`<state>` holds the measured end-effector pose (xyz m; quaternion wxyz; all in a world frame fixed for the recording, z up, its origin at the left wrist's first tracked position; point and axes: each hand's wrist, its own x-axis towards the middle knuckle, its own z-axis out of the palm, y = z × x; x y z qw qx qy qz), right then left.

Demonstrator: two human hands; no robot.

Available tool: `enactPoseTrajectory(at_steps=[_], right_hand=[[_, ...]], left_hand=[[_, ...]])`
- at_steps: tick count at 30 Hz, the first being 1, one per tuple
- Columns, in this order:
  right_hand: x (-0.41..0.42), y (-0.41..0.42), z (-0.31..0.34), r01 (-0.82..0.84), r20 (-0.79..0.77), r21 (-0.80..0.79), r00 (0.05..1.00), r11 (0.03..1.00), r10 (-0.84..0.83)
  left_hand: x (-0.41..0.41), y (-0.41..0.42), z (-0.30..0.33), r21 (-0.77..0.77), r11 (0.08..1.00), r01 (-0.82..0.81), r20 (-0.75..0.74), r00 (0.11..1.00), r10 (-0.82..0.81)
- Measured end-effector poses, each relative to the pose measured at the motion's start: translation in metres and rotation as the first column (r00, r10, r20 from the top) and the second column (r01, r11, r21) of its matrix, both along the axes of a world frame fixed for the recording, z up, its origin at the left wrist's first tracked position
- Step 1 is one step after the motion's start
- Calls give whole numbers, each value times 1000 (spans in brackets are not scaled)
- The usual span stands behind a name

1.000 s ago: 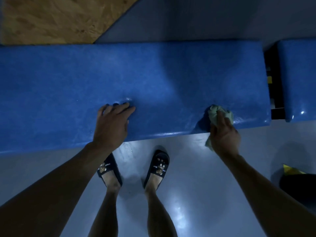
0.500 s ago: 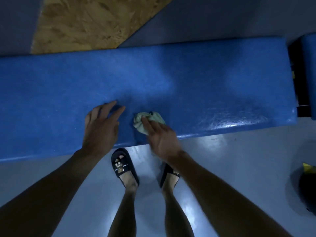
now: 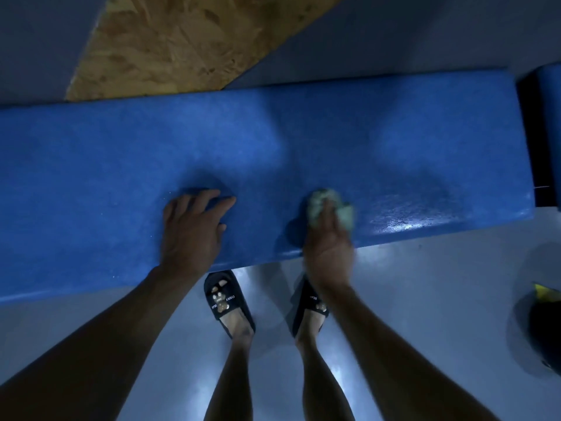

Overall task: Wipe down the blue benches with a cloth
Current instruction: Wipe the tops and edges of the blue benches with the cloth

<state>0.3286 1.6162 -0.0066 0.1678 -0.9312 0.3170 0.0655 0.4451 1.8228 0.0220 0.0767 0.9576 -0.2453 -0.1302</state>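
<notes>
Since half a second ago my right hand [image 3: 329,238] has carried the cloth [image 3: 331,208] away from my left hand [image 3: 191,229], toward the bench's right end; one second ago it was further right still, at the near edge. Left hand position on the bench unchanged over that interval.

Right hand: palm down on the blue bench [image 3: 91,177], fingers over the pale green cloth and pressing it onto the top near the front edge. Frame is motion-blurred here; cannot tell whether the fingers curl round the cloth or lie flat on it. Cloth bunched, showing on both sides of my fingers.

Left hand: flat on the bench top, fingers spread, holding nothing, well apart from the cloth.

Surface just right of the cloth shows a glossy sheen along the front edge.

Counts: cloths, 1. Benches, 2: the one under my hands, plus a second bench [image 3: 551,117], only its end visible beyond a dark gap far right of my right hand. Black slippers [image 3: 226,302], 2, on the grey floor [image 3: 425,284] below my hands. Chipboard panel [image 3: 182,41], 1, beyond the bench.

Containers: one dark object [image 3: 545,326] on the floor at far right, yellow at its rim; cannot tell what it is or holds.
</notes>
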Motion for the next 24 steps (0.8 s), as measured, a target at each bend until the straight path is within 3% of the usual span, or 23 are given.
enactPoseTrajectory(at_steps=[2, 5, 8, 10, 13, 17, 19, 21, 24], right_hand=[[15, 45, 4, -296, -1, 29, 955, 955, 297], [29, 62, 22, -536, 94, 97, 844, 839, 528], [27, 8, 29, -692, 68, -49, 717, 720, 694], [22, -48, 29, -574, -50, -120, 818, 810, 572], [10, -111, 33, -146, -162, -126, 979, 981, 125], [12, -72, 24, 178, -107, -138, 975, 974, -193], [21, -9, 17, 153, -79, -104, 984, 983, -161], [27, 56, 15, -88, -45, -73, 995, 993, 85], [31, 103, 19, -443, -46, 36, 895, 896, 444]], left_hand=[[1, 1, 0, -4, 1000, 6, -3, 1000, -6], [3, 4, 1, 0, 1000, 31, -5, 999, -31], [6, 4, 0, 1, 999, 32, -2, 999, -32], [7, 5, -2, -13, 999, 31, -9, 999, -32], [8, 7, -3, -36, 999, 16, -11, 1000, -17], [12, 9, -4, -50, 998, 26, -29, 999, -28], [14, 9, -4, -52, 998, 36, -37, 999, -38], [17, 10, -3, -48, 998, 42, -49, 998, -45], [20, 11, 0, -33, 997, 69, -61, 996, -71]])
